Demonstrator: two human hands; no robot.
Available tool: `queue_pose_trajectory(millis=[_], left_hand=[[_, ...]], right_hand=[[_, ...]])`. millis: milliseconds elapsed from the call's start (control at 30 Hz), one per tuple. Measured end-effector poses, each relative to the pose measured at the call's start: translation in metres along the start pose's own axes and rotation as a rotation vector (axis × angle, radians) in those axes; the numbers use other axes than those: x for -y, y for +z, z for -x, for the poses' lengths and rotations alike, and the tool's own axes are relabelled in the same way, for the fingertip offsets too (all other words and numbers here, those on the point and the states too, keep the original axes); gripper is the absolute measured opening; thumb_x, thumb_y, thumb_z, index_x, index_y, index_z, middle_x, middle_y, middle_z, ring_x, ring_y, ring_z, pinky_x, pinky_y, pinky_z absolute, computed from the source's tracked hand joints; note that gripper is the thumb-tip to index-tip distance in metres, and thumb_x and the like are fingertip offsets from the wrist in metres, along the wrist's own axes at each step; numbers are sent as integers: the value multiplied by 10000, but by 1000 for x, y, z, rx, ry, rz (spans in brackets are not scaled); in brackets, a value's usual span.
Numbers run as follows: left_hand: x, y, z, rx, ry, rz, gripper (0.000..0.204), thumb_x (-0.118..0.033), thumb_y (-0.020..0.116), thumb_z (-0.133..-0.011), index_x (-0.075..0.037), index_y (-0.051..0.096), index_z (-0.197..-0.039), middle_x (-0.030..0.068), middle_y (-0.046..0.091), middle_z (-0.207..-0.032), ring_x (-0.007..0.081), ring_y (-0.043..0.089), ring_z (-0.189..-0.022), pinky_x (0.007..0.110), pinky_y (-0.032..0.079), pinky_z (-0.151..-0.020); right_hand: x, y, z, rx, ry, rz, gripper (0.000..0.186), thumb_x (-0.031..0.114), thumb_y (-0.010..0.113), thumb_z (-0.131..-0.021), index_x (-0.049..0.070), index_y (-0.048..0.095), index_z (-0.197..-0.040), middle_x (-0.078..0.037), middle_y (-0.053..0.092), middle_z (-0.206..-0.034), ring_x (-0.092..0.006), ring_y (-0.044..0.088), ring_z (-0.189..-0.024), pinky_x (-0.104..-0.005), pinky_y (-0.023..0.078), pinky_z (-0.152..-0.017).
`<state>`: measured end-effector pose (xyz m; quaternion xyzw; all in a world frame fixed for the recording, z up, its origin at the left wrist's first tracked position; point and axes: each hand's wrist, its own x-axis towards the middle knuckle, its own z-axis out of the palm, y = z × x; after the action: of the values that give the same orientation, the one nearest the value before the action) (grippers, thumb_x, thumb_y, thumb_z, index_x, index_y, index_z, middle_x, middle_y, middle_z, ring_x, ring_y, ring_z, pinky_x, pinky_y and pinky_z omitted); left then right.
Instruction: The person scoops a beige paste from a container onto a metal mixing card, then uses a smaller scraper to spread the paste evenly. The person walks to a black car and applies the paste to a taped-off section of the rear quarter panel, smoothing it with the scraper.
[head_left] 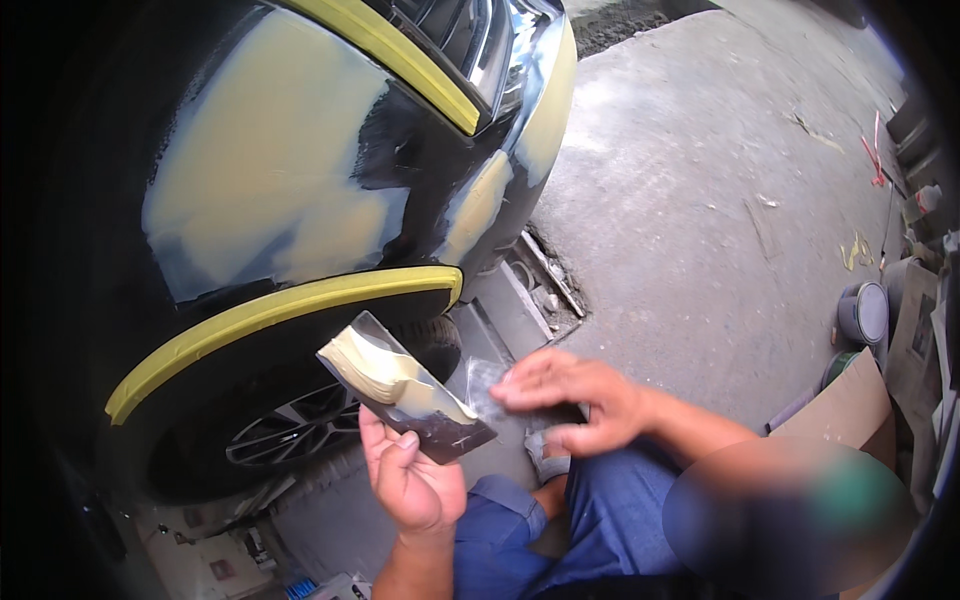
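My left hand (418, 485) grips the lower edge of a dark flat mixing board (445, 438), tilted in front of the wheel. A thick mound of cream body filler (362, 368) lies on the board's upper left part, with a thinner smear running toward its right end. My right hand (590, 402) is just right of the board, its fingers closed on a translucent spreader (481, 384). The spreader is slightly blurred, and its edge is close to the board's right end; I cannot tell if they touch. Beyond the board is a black car fender (425, 215) with tan filler patches (265, 150).
Yellow masking tape (285, 300) follows the wheel arch above the wheel (295, 430); another yellow strip (420, 70) edges the lamp. A floor channel (515, 305) lies past the tyre. Along the right stand a paint can (862, 312) and cardboard (840, 405).
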<state>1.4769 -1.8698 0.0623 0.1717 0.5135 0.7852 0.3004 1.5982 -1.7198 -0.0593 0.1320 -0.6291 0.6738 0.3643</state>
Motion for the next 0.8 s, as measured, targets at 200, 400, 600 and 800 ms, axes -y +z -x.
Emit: queue_pose_trajectory(millis=[200,400,600,800], left_hand=[[-7,-16,0,4,125,-108,633,29,441,-747,41,333,-1371,209,512,-1308,304,491,-1234,446,369,-1082],[-2,-31,4,-2,87,-161,656,5,445,-764,31,311,-1406,166,484,-1341,271,496,-1228,420,391,-1070],[0,-36,3,-21,91,-164,658,1,442,-762,23,312,-1407,169,485,-1335,272,498,-1225,424,401,-1062],[1,-37,2,-34,67,-180,660,-3,441,-758,25,312,-1405,169,480,-1339,274,493,-1230,421,396,-1066]], right_hand=[[-36,-25,-35,-291,-195,1304,488,73,669,-730,187,618,-1202,47,574,-1318,-189,467,-1214,-395,256,-1038],[-66,-38,-65,-265,-337,1375,442,178,634,-805,259,599,-1238,74,520,-1376,-183,404,-1283,-455,171,-1103],[-97,-37,-54,-217,-266,1366,428,175,625,-814,277,604,-1229,100,504,-1385,-155,412,-1279,-460,164,-1116],[-102,-39,-31,-184,-159,1398,370,190,614,-828,272,625,-1189,98,533,-1356,-146,434,-1258,-445,175,-1112]])
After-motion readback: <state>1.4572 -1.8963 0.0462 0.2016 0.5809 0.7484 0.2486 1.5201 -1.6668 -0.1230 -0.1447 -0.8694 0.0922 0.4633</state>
